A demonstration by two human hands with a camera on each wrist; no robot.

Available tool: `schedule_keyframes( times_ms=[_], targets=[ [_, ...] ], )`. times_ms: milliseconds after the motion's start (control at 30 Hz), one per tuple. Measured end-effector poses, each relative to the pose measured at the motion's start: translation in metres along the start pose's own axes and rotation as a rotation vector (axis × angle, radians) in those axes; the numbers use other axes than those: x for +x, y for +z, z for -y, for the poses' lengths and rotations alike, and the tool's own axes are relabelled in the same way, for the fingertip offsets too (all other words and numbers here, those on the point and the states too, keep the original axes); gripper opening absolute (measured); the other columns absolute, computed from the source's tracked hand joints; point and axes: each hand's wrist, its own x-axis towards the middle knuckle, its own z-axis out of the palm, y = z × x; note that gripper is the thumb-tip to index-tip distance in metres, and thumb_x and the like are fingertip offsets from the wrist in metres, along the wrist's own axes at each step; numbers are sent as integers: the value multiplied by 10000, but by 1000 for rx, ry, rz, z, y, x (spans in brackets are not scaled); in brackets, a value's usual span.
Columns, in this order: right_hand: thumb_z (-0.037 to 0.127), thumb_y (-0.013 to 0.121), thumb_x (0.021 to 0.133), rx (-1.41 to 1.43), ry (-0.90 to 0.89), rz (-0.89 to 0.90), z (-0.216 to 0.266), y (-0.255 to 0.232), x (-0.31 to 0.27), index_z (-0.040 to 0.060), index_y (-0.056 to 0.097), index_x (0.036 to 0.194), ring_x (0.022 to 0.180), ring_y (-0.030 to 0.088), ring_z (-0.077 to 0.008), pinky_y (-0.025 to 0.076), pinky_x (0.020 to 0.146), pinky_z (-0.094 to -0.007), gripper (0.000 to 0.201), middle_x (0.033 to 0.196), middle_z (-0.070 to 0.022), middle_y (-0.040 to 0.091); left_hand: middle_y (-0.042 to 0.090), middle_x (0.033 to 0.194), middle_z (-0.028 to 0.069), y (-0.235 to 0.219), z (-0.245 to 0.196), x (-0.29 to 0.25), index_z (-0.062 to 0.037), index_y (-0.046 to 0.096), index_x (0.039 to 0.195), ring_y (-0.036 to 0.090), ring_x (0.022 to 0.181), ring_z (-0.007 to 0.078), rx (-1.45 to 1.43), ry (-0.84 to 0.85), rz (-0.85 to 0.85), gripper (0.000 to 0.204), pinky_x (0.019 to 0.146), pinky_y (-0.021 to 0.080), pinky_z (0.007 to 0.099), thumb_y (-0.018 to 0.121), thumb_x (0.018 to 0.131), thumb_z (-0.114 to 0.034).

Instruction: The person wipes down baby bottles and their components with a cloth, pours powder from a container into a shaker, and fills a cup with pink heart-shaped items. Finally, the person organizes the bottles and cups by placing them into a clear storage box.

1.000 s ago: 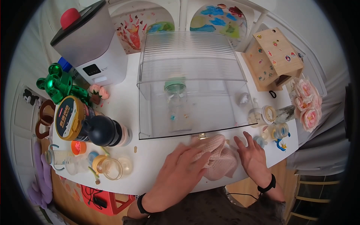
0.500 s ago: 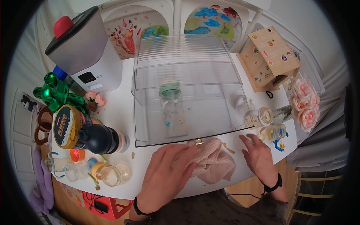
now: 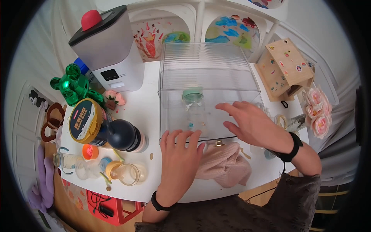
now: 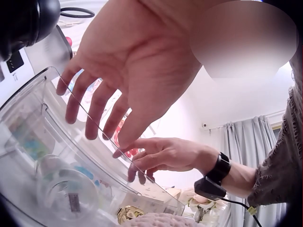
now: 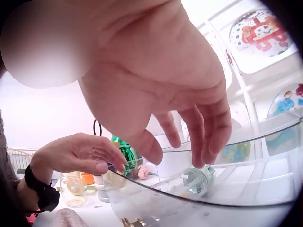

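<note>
A clear ribbed box with a metal clasp at its front stands mid-table. Inside it lies a clear bottle with a green lid. My left hand has its fingertips at the box's front edge, fingers spread and relaxed. Over the box's front right part my right hand hangs with loosely bent fingers and holds nothing; in the right wrist view that hand is above the rim, near the green lid. A crumpled pink cloth lies in front of the clasp.
Left on the table are a dark-capped bottle, a yellow-lidded tub, several small jars, a green bear figure and a grey-white dispenser. At the right stand a wooden house and pink flowers.
My right hand has moved from the table's right front to over the box. The left hand has left the cloth and reached the box's front edge. The head view has shifted.
</note>
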Motion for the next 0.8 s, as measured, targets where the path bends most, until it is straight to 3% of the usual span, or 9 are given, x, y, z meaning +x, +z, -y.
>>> schedule_keyframes(
  times_ms=[33,100,300,367,433,533,633,700,800],
  targets=[
    [114,680,898,-2,-10,-2,1,1,8,63,557,1318,847,642,-407,518,745,-463,440,874,-173,661,619,1101,69,2,2,-1,-115,652,1188,559,1133,298,48,8,50,346,1066,389,513,746,856,-139],
    [158,647,939,89,42,258,6,5,22,70,538,1391,869,637,-437,519,777,-478,473,895,-202,669,619,1103,61,4,5,-5,-124,651,1194,560,1129,292,64,8,84,333,1086,359,538,731,871,-145],
    [317,573,1006,149,58,558,18,19,56,115,528,1441,898,682,-426,531,829,-480,481,909,-243,716,616,1112,73,11,10,-9,-114,651,1194,549,1137,295,90,34,144,346,1117,286,588,660,850,-72],
    [333,578,1002,155,57,589,17,25,63,125,522,1446,893,688,-424,531,828,-482,494,904,-248,719,612,1111,98,11,10,-9,-90,653,1186,539,1141,309,75,31,148,384,1114,282,600,638,807,-28],
    [349,582,997,162,54,620,13,36,70,134,515,1451,888,694,-422,531,827,-484,507,899,-252,722,625,1105,52,13,10,-9,-148,651,1186,557,1143,286,84,-4,188,329,1110,278,593,663,862,-91],
    [381,612,992,206,7,595,1,43,72,166,507,1442,815,674,-432,525,777,-497,510,823,-235,693,626,1098,52,13,12,-10,-150,656,1175,557,1146,280,72,2,182,317,1107,281,591,659,863,-92],
    [414,646,965,144,68,637,-5,43,73,126,542,1336,901,667,-449,520,798,-502,481,845,-237,681,628,1092,48,13,13,-11,-148,663,1165,556,1150,276,64,11,174,311,1107,283,588,662,859,-92],
    [465,705,909,67,80,617,-18,50,72,17,544,1158,951,655,-466,520,821,-507,537,845,-252,661,626,1095,47,12,13,-10,-146,665,1165,552,1151,275,71,13,166,313,1108,282,586,664,857,-90],
    [486,788,827,-83,130,612,-29,53,75,-43,482,1115,963,654,-475,525,832,-510,675,851,-280,656,622,1105,46,11,11,-10,-142,668,1166,544,1150,272,73,17,167,318,1105,285,580,665,853,-85]
  ],
)
